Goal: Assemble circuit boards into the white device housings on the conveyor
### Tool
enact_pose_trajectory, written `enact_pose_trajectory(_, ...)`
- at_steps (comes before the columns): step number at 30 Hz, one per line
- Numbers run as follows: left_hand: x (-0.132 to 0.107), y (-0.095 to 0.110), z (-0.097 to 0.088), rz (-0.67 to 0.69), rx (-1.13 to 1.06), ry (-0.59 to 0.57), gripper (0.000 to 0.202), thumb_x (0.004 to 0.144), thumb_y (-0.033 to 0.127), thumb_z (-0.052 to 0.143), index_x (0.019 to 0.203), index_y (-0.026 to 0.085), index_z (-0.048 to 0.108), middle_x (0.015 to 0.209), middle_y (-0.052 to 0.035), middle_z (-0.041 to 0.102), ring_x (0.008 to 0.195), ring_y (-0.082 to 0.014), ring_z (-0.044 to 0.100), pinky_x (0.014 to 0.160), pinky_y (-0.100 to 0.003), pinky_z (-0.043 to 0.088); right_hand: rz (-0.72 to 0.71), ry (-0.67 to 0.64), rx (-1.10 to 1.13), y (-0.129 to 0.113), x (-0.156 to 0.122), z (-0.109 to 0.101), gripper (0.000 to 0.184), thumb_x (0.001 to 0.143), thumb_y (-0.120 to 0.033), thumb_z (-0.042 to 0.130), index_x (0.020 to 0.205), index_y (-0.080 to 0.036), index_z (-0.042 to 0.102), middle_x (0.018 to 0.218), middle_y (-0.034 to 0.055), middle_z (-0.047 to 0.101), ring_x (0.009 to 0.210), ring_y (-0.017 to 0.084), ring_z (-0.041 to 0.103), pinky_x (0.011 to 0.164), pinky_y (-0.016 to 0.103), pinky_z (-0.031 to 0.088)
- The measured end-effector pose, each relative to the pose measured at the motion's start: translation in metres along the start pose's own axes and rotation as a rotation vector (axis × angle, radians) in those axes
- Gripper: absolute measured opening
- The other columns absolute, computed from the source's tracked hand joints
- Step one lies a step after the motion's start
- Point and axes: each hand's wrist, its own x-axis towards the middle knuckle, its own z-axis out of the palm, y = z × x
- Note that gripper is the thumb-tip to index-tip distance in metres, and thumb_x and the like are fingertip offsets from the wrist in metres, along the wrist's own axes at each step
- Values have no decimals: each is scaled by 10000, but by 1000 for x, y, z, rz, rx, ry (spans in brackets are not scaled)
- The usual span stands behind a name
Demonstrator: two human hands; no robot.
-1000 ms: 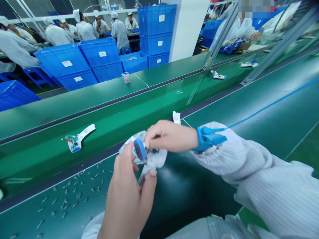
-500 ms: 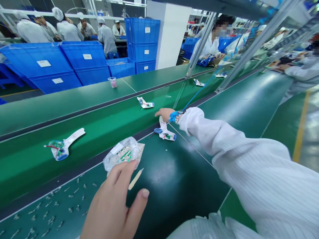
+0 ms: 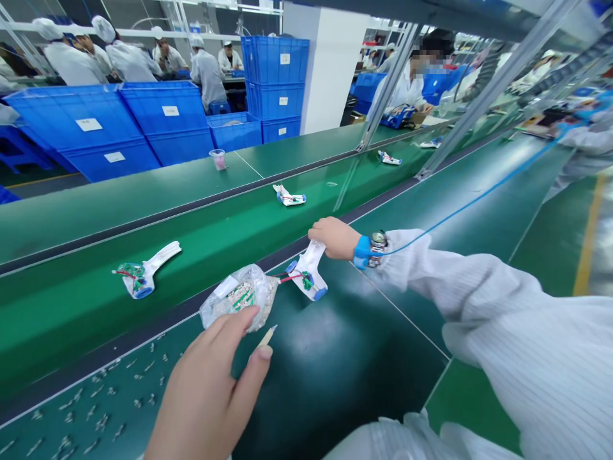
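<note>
My right hand [image 3: 335, 237] is closed around the handle end of a white gun-shaped plastic housing [image 3: 311, 259]. A green circuit board, red wires and blue parts show in that housing, which is tilted over the bench. My left hand [image 3: 211, 377] is open, thumb and fingers apart, with nothing gripped. Just beyond its fingertips lie a clear plastic bag of small pale parts [image 3: 239, 297] and a cream-coloured pointed tool [image 3: 268, 335], partly hidden by the thumb.
Similar housings [image 3: 146, 271] lie along the green conveyor belt [image 3: 215, 239]. Small metal parts [image 3: 103, 421] are scattered at the lower left of the bench. A plastic cup [image 3: 218, 160] stands across the belt. Blue crates [image 3: 163, 118], metal posts and co-workers are beyond; a blue cord runs from my right wrist.
My right hand has taken hold of the housing at the belt's edge and swung its body down and leftward. The housings on the belt have shifted right. My left hand has moved slightly left.
</note>
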Motion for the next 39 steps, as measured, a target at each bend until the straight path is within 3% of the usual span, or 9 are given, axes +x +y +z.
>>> enact_pose_trajectory(3,1,1,0,-80,-56,79,354,875,436,435,1101,248,632,993,-50,714,722,-189,681,418,-213,450,-87,-41,228,-22,-14,-14,189,777,-78,485,931,-79,595,953,140,627,919,224,571,797,327,411)
enact_pose_trajectory(7,5,2,3,-179,-129,179,345,829,344,482,1140,240,590,1022,-66,690,859,-216,681,391,-196,407,-274,-167,619,-55,-27,-22,115,793,-200,535,877,-123,553,877,51,641,786,132,599,695,232,469)
enact_pose_trajectory(11,10,5,11,-110,-167,233,448,760,282,564,1206,246,548,1080,-55,693,917,-228,691,590,-254,532,-404,-272,1002,-89,-36,-21,105,768,-241,540,779,-140,514,731,7,582,662,91,547,642,218,484)
enact_pose_trajectory(15,5,9,11,-32,-301,309,463,701,281,668,1157,243,598,1005,-42,732,854,-237,709,647,-278,559,-479,-573,1499,-112,-38,-17,227,638,-241,715,767,-129,565,720,-9,573,669,84,547,644,200,486)
enact_pose_trajectory(18,-4,12,4,-20,-465,333,356,707,265,692,1060,264,648,979,-24,737,780,-214,711,635,-281,566,-446,-818,1569,-119,-35,-10,277,599,-212,766,790,-109,594,719,-3,599,653,80,578,628,181,493)
enact_pose_trajectory(21,-9,14,-2,-55,-609,310,341,710,221,697,1044,279,662,864,4,740,644,-173,693,557,-258,558,-405,-926,1655,-122,-32,2,330,594,-270,797,802,-93,612,721,17,625,638,93,608,621,190,510)
enact_pose_trajectory(26,-6,18,2,-147,-743,345,408,625,211,753,1024,253,678,840,-11,711,643,-184,676,541,-272,566,-383,-907,1844,-132,-34,19,383,565,-342,798,798,-87,632,694,35,639,570,106,607,526,189,488)
enact_pose_trajectory(33,-1,23,8,-158,-840,407,320,688,260,742,1001,251,680,952,-30,661,813,-199,671,656,-277,572,-450,-931,1761,-143,-38,12,272,587,-277,717,762,-96,614,658,29,620,533,94,561,480,183,442)
enact_pose_trajectory(39,-3,24,9,-143,-1238,425,290,821,370,647,1084,250,670,1085,-65,699,981,-247,678,799,-327,584,-532,-923,1646,-148,-41,11,383,621,-374,767,836,-92,623,818,64,633,733,118,607,690,215,523)
